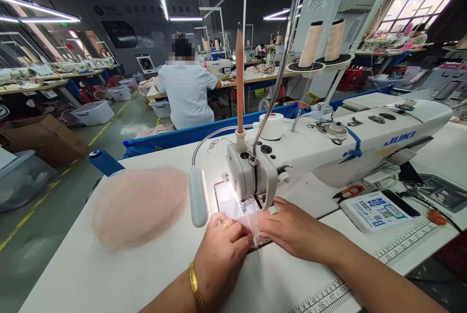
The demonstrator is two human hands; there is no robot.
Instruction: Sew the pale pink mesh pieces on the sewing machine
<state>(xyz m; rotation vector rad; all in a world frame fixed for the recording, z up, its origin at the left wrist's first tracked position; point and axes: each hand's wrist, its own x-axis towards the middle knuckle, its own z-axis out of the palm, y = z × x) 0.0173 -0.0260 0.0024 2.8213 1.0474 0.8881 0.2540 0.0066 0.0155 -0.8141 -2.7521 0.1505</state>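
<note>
One head-worn camera, close above and behind the hands (224,247), faces forward and down across the counter (146,269) around them.

Counted in the foreground: two bare hands, one left hand (226,242) and one right hand (292,229); one broad gold bangle (195,287); one white sewing machine with blue lettering (306,147); two tall peach thread cones (311,46); one blue thread spool (104,163); one slim grey lamp (197,201); one brown pointed stick (240,82); one flat white box with blue print (375,211); one white worktop (142,276). Further back, one person in a pale shirt (188,92).
</note>
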